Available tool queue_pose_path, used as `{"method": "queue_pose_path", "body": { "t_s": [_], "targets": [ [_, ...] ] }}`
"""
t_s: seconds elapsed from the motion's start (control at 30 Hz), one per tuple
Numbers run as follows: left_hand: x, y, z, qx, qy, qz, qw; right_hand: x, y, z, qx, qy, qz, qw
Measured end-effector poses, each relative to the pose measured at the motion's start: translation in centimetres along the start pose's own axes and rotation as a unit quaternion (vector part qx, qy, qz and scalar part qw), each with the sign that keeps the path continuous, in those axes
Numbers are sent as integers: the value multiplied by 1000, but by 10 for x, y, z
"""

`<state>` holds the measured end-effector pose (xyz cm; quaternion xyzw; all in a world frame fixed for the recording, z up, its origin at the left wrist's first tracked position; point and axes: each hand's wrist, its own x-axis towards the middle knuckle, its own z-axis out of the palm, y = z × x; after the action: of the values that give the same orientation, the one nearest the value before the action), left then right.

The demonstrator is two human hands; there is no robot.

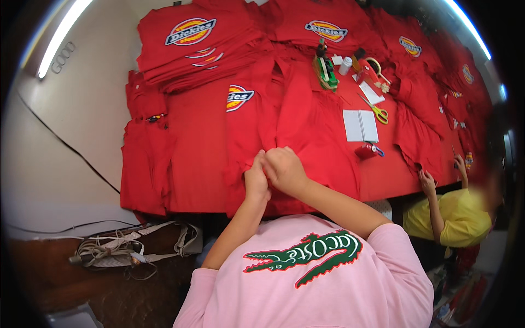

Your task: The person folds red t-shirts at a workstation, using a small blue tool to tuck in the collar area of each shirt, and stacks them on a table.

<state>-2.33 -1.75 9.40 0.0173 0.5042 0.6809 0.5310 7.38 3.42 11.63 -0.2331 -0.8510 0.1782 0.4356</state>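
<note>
A red shirt [325, 164] with a printed badge lies spread and rumpled on the red-covered table [199, 169] in front of me. My left hand [255, 176] and my right hand [286, 170] meet over its near part, knuckles almost touching. Both have closed fingers pinching the red cloth. Folds run away from them toward the far side. The exact bit of fabric between the fingertips is hidden by the hands.
Stacks of printed red shirts [158, 41] line the far side. To the right lie an open notebook [361, 127], yellow-handled scissors [379, 113], a green tape dispenser [326, 74] and a red tool [367, 151]. A co-worker in yellow [465, 218] handles red cloth. Coiled cables [109, 249] sit lower left.
</note>
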Motion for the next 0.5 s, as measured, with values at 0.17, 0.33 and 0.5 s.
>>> {"method": "queue_pose_path", "body": {
  "t_s": [0.17,0.33,0.5],
  "targets": [
    [8,-33,-5,83,-20,-64,994,-17,9,-2,-49,-56,92,993],
    [5,-38,-28,-126,-224,-124,958,-10,-13,-13,-81,-55,-11,995],
    [-1,-46,0,-21,-33,-97,994,-20,26,1,-68,-49,64,994]
  ]
}}
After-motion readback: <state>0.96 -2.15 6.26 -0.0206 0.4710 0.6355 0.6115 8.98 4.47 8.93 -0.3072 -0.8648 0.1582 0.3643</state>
